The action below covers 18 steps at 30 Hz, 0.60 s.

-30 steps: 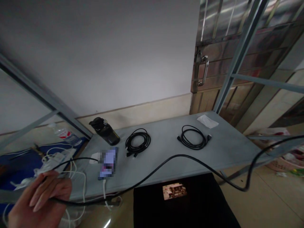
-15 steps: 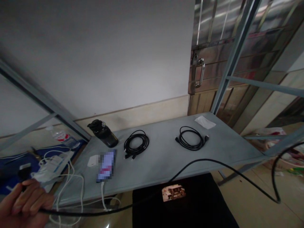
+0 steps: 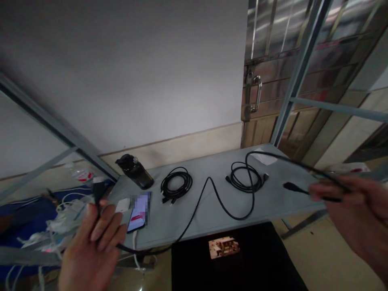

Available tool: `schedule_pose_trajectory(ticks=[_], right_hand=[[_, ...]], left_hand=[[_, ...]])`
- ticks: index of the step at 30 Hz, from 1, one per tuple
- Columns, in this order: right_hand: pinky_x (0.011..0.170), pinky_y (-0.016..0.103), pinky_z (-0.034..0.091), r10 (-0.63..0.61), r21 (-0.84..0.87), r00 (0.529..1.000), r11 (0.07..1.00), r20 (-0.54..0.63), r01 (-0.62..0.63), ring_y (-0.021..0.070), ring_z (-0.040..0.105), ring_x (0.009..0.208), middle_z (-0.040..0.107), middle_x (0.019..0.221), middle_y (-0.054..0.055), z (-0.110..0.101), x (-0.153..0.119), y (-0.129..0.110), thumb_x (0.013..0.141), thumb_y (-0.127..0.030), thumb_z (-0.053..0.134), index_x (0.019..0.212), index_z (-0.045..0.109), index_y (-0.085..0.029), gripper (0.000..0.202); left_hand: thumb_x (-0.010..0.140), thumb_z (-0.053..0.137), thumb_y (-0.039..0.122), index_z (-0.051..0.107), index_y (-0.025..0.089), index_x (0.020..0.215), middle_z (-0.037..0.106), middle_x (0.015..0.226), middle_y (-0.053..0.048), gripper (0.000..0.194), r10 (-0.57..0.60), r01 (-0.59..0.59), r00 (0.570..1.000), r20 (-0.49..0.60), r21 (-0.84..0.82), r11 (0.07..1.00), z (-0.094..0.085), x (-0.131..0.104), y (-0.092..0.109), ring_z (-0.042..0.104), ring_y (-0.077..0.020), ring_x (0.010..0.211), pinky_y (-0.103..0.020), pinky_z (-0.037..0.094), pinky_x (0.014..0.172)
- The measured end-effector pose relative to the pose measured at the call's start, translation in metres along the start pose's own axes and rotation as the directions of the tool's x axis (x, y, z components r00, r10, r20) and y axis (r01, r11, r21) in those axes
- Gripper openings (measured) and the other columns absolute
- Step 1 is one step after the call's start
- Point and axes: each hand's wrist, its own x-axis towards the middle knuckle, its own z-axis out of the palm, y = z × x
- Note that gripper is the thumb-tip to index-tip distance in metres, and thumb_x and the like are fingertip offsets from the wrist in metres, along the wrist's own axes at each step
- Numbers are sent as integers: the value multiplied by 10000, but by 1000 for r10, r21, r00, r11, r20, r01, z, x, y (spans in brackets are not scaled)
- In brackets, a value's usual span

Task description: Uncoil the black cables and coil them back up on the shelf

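My left hand (image 3: 98, 238) is closed round one end of a black cable (image 3: 224, 204), its flat plug (image 3: 98, 190) pointing up above the fingers. At the right, slightly blurred, my right hand (image 3: 351, 198) grips the other end, with a dark plug (image 3: 291, 186) sticking out to the left. Between the hands the cable hangs in loose bends over the grey table (image 3: 209, 222). Below it on the table lie one coiled black cable (image 3: 176, 184) near the middle and a second coiled black cable (image 3: 239, 186) farther right.
A black bottle (image 3: 136, 171) leans at the table's back left. In front lie a white item (image 3: 123, 205) and a plugged-in phone (image 3: 139, 212). White paper (image 3: 266, 157) lies at the back right. Grey metal posts (image 3: 291, 93) rise at both ends. A bag of clutter (image 3: 65, 218) is at left.
My left hand has moved right and inward with its plug. My right hand has come into view from the right, holding the other end, and the cable now bends higher over the table.
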Motion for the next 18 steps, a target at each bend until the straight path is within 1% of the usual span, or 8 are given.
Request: schedule_pose_trajectory(ticks=[2, 4, 6, 8, 10, 12, 15, 18], right_hand=[[1067, 513, 622, -86, -61, 976, 993, 200, 99, 323, 814, 1107, 865, 1103, 144, 33, -20, 3, 1105, -440, 724, 1364, 790, -381, 274], [1083, 476, 635, -166, -39, 876, 978, 452, 206, 293, 794, 1183, 860, 1159, 88, 66, -43, 9, 1137, -316, 641, 1423, 763, -406, 323], [1124, 453, 627, -184, -18, 777, 970, 602, 243, 260, 768, 1233, 821, 1278, 65, 94, -63, 23, 1140, -216, 576, 1472, 725, -401, 408], [1172, 442, 605, -169, -20, 730, 970, 662, 243, 244, 739, 1292, 784, 1362, 71, 115, -82, 41, 1132, -146, 523, 1486, 695, -361, 449], [1181, 429, 602, -136, -32, 709, 975, 692, 219, 245, 715, 1338, 767, 1396, 90, 130, -97, 58, 1124, -106, 476, 1486, 663, -313, 457], [1166, 411, 610, -89, -49, 683, 982, 725, 180, 242, 712, 1335, 758, 1404, 100, 142, -108, 69, 1111, -76, 450, 1491, 626, -282, 467], [1174, 394, 600, -45, -75, 633, 984, 773, 162, 231, 697, 1344, 721, 1428, 101, 158, -113, 69, 1065, -17, 437, 1467, 590, -265, 497], [1203, 448, 569, -80, -89, 590, 964, 803, 252, 255, 656, 1376, 676, 1465, 127, 172, -108, 58, 1031, 16, 423, 1447, 558, -234, 504]], left_hand=[[1094, 708, 304, 659, 196, 1004, 361, 639, 105, 150, -101, 101, 994, 32, 0, 995, -5, -5, -21, 207, -61, 448, -127, 307, 338], [941, 905, 345, 672, 199, 980, 373, 665, 112, 277, -228, 227, 973, 45, 22, 974, -13, -9, -44, 203, -47, 449, -125, 282, 309], [843, 992, 354, 682, 199, 978, 376, 686, 115, 372, -331, 330, 943, 39, 24, 944, -22, -12, -66, 228, -35, 450, -125, 267, 301], [838, 1000, 340, 678, 196, 972, 393, 710, 107, 377, -397, 397, 917, 33, -1, 918, -31, -16, -85, 319, -36, 481, -129, 347, 350], [836, 998, 325, 662, 195, 937, 436, 737, 91, 374, -436, 436, 900, 7, -28, 900, -38, -20, -99, 432, -51, 548, -146, 454, 437], [792, 1012, 317, 651, 196, 904, 486, 761, 71, 397, -473, 472, 880, -30, -38, 881, -42, -23, -108, 505, -74, 609, -171, 502, 492], [744, 1021, 323, 656, 197, 882, 552, 780, 48, 410, -507, 508, 859, -62, -8, 861, -48, -25, -117, 553, -101, 639, -194, 487, 478], [779, 981, 310, 693, 192, 902, 668, 835, 3, 334, -500, 503, 862, -82, 20, 864, -53, -25, -122, 671, -156, 723, -230, 554, 535]])
